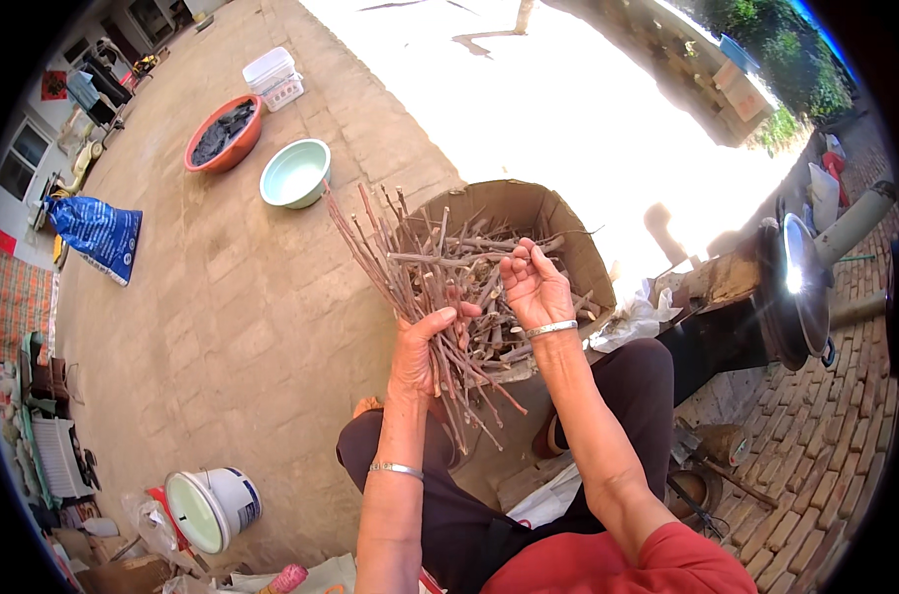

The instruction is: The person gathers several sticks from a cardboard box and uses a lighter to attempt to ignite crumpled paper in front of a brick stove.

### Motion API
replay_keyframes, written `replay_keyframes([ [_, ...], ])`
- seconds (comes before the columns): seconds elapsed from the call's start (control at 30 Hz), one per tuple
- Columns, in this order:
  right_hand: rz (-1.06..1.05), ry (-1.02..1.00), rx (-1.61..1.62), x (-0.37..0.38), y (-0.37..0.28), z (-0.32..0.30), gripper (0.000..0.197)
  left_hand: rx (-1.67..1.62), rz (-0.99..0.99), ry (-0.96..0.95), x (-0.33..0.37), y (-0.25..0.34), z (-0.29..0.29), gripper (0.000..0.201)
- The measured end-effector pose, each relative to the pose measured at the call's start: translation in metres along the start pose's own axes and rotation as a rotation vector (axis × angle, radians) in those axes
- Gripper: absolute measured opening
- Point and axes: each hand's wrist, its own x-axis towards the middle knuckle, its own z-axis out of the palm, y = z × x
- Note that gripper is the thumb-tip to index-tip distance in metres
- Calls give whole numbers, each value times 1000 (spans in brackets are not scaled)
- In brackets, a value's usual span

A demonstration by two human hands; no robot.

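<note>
My left hand [420, 346] is closed round a loose bundle of thin dry twigs [370, 252], held upright and fanned out above my knees. Their lower ends stick out below the fist. Just right of it, my right hand [539, 289] is raised with its fingers curled and pinched at the end of a stick [430, 259] that lies across the bundle. Behind and beneath both hands stands an open cardboard box [580, 247], filled with short broken sticks [491, 312]. The bundle hides part of the box's left side.
A pale green basin [296, 173], an orange basin [234, 148] with dark cloth and a white tub [273, 77] stand at far left. Nearer are a blue sack [98, 233] and a white bucket [212, 507]. On the right is a black stove [722, 342] with a round lid [804, 287].
</note>
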Motion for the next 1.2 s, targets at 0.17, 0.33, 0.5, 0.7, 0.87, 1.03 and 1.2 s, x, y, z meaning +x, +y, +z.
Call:
replay_keyframes([
  [0.17, 327, 131, -493, -30, 1, 21, 32, 29, 45, -1, 1, -5, -12, 19],
  [0.33, -130, -79, -1729, -78, -25, 55, 18, 39, 36, -19, -3, -7, -4, 14],
  [0.5, -815, -655, -2123, -65, -19, 76, 26, 109, -75, -62, -11, 0, 2, 14],
  [0.7, -852, -1096, -2367, -69, -49, 70, 36, 200, -163, -140, -27, -6, 10, 19],
  [0.87, -1045, -1712, -2609, -65, -97, 77, 22, 358, -289, -213, -38, -15, 10, 15],
  [1.03, -684, -984, -2757, -60, -178, 91, 11, 304, -236, -197, -45, -7, 9, 20],
  [1.2, -11, -313, -1669, -63, -141, 67, 23, 229, -283, -244, -45, -9, 9, 31],
])
